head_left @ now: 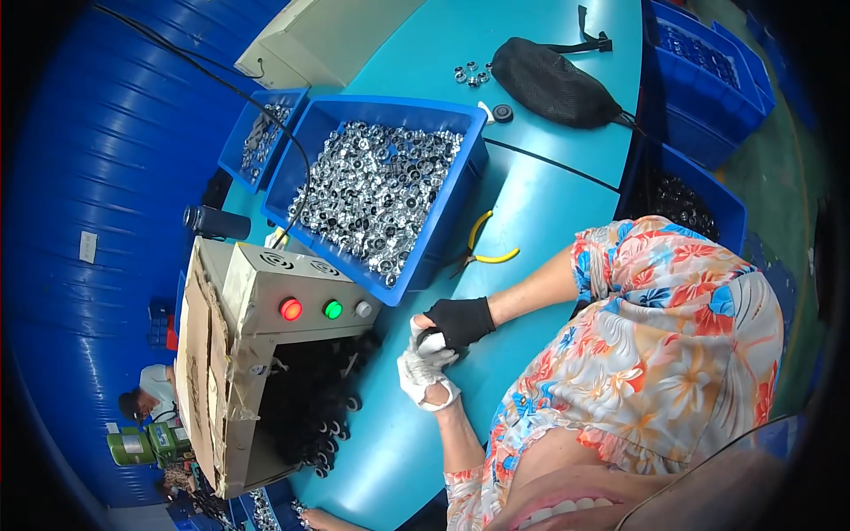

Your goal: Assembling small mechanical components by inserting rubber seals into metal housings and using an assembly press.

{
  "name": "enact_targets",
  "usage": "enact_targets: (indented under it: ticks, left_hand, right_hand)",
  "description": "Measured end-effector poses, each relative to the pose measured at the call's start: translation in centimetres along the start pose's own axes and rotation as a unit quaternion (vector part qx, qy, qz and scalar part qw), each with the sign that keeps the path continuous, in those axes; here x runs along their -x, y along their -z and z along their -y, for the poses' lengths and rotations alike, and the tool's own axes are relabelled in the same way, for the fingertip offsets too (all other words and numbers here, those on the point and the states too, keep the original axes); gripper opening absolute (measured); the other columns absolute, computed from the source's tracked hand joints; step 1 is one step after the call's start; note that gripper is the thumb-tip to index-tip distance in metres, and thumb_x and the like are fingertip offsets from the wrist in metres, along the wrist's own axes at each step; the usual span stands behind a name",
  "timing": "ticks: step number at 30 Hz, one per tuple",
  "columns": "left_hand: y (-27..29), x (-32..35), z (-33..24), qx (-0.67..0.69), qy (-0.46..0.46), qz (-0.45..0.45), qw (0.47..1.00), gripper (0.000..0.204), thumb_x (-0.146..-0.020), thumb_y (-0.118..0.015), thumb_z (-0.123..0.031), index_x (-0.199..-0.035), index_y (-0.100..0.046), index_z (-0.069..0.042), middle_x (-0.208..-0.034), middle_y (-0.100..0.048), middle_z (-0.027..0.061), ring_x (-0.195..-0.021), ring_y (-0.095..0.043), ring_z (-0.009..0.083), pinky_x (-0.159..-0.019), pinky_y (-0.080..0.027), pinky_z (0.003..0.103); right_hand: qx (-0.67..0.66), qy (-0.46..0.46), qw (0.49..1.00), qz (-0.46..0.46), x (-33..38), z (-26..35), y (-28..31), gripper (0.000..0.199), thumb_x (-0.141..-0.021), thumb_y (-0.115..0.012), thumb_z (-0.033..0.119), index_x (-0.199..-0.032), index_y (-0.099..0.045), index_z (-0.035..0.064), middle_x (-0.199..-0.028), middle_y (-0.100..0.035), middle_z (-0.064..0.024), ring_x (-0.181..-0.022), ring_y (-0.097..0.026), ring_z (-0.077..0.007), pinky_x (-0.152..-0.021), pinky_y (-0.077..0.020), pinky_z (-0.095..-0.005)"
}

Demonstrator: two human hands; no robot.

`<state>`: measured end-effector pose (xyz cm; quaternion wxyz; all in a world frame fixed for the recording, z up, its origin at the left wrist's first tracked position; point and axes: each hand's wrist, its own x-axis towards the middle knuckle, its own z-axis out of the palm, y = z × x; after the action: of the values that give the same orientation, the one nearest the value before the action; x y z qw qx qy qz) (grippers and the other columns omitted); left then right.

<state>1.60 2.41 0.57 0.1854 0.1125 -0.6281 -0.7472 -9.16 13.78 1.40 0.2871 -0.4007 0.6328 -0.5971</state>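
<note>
My left hand (422, 373), in a white glove, and my right hand (458, 323), in a black fingerless glove, meet over the blue-green table. Between their closed fingers shows part of a small dark round piece (430, 335); the fingers hide most of it. A pair of pliers (482, 243) with yellow handles lies beyond my right hand. Close by, a big blue bin (460, 181) is full of small shiny silver-and-black round parts (376, 195). Loose black wheel-like rings (328, 447) lie at the opening of a beige box-shaped machine (257, 363).
The machine carries a red light (290, 309) and a green light (333, 309). A black mesh bag (553, 84) lies on the table near several loose parts (472, 74). More blue bins (699, 97) stand beside the table. Another person's hand (323, 520) shows over a parts tray.
</note>
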Motion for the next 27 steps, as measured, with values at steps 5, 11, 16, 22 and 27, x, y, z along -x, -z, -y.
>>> enact_targets:
  ticks: [5,11,16,22,27]
  left_hand:
    - [-1.4,0.1,-0.7,0.000,0.031,-0.059,0.998,0.035,-0.094,-0.041,-0.022,-0.109,-0.046,0.009,-0.090,-0.059,0.0201,-0.062,-0.062,0.0248,-0.052,-0.053,0.031]
    - [-0.1,-0.7,0.2,0.066,0.061,-0.048,0.995,0.044,-0.095,-0.042,-0.027,-0.121,-0.041,0.008,-0.109,-0.055,0.0169,-0.083,-0.062,0.0235,-0.065,-0.053,0.028]
    - [-0.7,-0.7,-0.3,0.063,0.056,-0.043,0.996,0.041,-0.095,-0.042,-0.026,-0.118,-0.044,0.008,-0.105,-0.057,0.0166,-0.081,-0.062,0.0219,-0.063,-0.053,0.028]
    - [-0.2,-0.3,0.7,0.017,0.027,-0.056,0.998,0.030,-0.095,-0.040,-0.024,-0.101,-0.051,0.003,-0.086,-0.060,0.0131,-0.063,-0.061,0.0193,-0.055,-0.052,0.030]
    - [-0.3,-0.2,0.5,-0.060,-0.028,-0.078,0.995,0.029,-0.094,-0.043,-0.018,-0.104,-0.050,0.008,-0.089,-0.058,0.0150,-0.067,-0.061,0.0189,-0.058,-0.052,0.026]
  right_hand:
    - [0.031,0.047,0.998,-0.043,0.2,-1.3,-0.3,0.031,-0.081,-0.059,0.028,-0.095,-0.054,0.0007,-0.082,-0.065,-0.0141,-0.073,-0.063,-0.0204,-0.065,-0.0476,-0.0308]
    - [-0.009,0.006,1.000,-0.022,0.1,-0.3,0.1,0.034,-0.082,-0.060,0.032,-0.095,-0.049,0.0023,-0.072,-0.061,-0.0090,-0.065,-0.060,-0.0153,-0.059,-0.0467,-0.0296]
    - [0.032,0.111,0.992,-0.056,-0.5,-2.8,-0.4,0.032,-0.083,-0.059,0.029,-0.093,-0.047,0.0013,-0.069,-0.060,-0.0117,-0.063,-0.061,-0.0201,-0.057,-0.0461,-0.0327]
    - [0.061,0.097,0.993,-0.041,0.0,-2.1,-1.0,0.026,-0.085,-0.053,0.027,-0.093,-0.047,0.0024,-0.069,-0.059,-0.0135,-0.062,-0.060,-0.0237,-0.059,-0.0454,-0.0349]
    - [-0.018,0.039,0.999,-0.026,0.1,-1.5,-0.6,0.026,-0.086,-0.052,0.028,-0.100,-0.048,0.0058,-0.068,-0.058,-0.0092,-0.049,-0.056,-0.0152,-0.046,-0.0440,-0.0293]
